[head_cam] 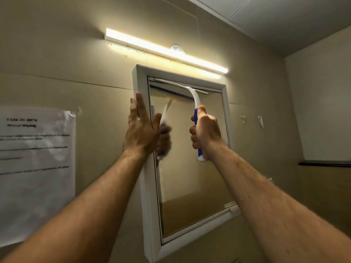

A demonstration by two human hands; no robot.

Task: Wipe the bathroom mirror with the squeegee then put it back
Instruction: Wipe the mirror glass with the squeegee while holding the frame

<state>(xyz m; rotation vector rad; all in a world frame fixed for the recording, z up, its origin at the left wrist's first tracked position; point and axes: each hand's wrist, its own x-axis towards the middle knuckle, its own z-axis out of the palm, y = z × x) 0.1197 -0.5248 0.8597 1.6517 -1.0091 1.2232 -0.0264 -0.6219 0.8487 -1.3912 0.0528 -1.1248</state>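
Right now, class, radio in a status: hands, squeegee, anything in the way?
Right hand grips squeegee handle, blade at mirror top edge. Left hand flat on white frame. Glass below unobstructed.

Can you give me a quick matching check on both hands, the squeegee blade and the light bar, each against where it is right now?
Things:
1. left hand
2. right hand
3. squeegee blade
4. light bar

Places:
A. on the wall above the mirror
B. flat against the mirror's left frame edge
C. at the top of the glass
D. round the blue handle

Pairs: 1-B, 2-D, 3-C, 4-A
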